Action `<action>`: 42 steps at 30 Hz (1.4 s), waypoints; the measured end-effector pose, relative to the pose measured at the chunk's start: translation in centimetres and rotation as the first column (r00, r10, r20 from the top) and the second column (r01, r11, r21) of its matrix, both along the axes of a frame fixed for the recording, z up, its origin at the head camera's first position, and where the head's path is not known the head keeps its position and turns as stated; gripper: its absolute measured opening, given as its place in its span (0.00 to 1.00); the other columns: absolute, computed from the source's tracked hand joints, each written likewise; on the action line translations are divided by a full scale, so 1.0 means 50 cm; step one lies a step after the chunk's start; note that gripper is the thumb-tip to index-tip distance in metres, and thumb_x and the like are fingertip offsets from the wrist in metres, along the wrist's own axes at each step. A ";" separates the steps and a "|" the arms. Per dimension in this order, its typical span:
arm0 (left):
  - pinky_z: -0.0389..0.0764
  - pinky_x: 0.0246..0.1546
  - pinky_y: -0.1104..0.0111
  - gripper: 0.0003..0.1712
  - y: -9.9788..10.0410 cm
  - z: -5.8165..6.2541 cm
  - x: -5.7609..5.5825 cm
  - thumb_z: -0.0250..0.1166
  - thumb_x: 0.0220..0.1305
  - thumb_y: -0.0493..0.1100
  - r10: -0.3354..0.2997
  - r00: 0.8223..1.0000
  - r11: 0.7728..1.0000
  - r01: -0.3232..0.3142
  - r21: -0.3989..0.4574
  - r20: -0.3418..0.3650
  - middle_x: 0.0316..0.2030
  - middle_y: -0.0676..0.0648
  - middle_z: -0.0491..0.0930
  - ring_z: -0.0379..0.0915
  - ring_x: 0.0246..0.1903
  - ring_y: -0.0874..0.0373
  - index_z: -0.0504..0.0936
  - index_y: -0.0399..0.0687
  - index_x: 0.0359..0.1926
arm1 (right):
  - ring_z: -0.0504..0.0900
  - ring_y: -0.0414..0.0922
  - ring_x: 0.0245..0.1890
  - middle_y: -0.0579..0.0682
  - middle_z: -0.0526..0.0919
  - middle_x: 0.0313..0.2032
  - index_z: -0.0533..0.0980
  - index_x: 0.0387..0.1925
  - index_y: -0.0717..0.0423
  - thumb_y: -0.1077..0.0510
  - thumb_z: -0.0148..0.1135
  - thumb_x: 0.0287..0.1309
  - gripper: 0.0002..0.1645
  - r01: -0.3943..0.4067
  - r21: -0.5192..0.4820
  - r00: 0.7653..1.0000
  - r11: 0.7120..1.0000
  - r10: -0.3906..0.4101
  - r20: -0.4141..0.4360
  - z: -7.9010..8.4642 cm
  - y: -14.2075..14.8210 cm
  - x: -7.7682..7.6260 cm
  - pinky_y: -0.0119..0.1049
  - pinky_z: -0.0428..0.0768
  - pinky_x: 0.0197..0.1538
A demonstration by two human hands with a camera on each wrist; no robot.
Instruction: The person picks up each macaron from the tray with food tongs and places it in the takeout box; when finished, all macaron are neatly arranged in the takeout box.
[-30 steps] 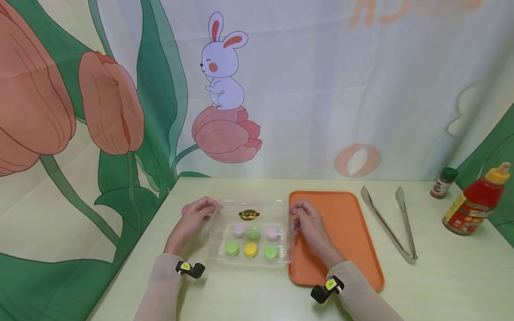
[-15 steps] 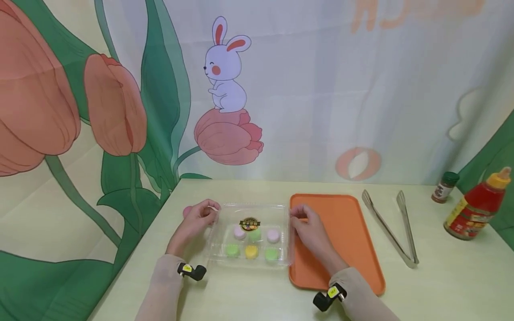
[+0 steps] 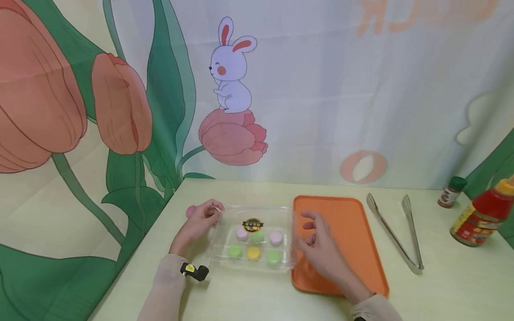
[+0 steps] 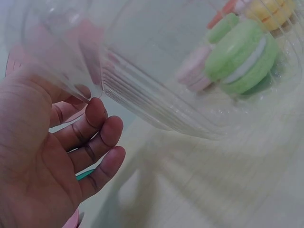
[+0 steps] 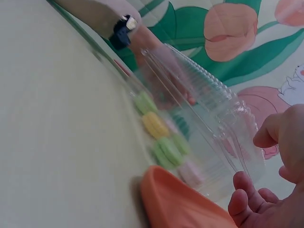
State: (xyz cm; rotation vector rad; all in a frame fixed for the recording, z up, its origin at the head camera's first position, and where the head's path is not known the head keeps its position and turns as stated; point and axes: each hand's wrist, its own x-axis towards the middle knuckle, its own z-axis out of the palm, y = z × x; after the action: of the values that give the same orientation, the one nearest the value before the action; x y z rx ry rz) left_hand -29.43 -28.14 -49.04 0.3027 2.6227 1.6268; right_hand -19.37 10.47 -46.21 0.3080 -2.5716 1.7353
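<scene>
A clear plastic clamshell box [image 3: 233, 214] with a dark gold-trimmed label [image 3: 253, 225] stands left of the tray, lid down. Macarons show through it: a yellow one [image 3: 254, 253], green ones [image 4: 244, 59] and pale pink ones [image 3: 276, 238]. At the box's left side, my left hand [image 3: 197, 227] pinches the edge between thumb and forefinger; the other fingers curl loosely. My right hand [image 3: 323, 249] is off the box's right side, above the tray, its thumb and fingers spread around nothing. In the right wrist view its fingertips [image 5: 241, 180] overlap the box corner.
An orange tray [image 3: 345, 214] lies right of the box. Farther right are spread metal tongs [image 3: 395, 234], a small green-capped spice jar [image 3: 452, 191] and a red sauce bottle [image 3: 483, 214]. A pink round thing [image 3: 191, 211] shows behind my left hand. A printed curtain [image 3: 305, 89] hangs behind the table.
My right hand has let go of the box's right edge and drawn back to the right, its fingers spreading. My left hand keeps its hold, and the lid has come down over the macarons.
</scene>
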 end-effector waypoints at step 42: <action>0.85 0.49 0.69 0.12 -0.012 0.042 0.183 0.67 0.82 0.40 0.069 0.992 0.997 -0.073 -0.034 -0.107 0.54 0.38 0.87 0.85 0.48 0.49 0.84 0.42 0.60 | 0.76 0.48 0.32 0.52 0.62 0.51 0.60 0.78 0.39 0.70 0.53 0.75 0.38 0.006 -0.454 0.955 0.891 0.130 0.267 -0.038 -0.060 0.076 0.33 0.74 0.27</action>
State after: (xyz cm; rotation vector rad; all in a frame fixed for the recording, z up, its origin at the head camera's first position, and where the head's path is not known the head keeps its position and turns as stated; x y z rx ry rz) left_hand -20.30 -28.74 -46.94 0.3052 2.7689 1.6230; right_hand -15.58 7.47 -48.12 0.1247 -2.2338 2.4953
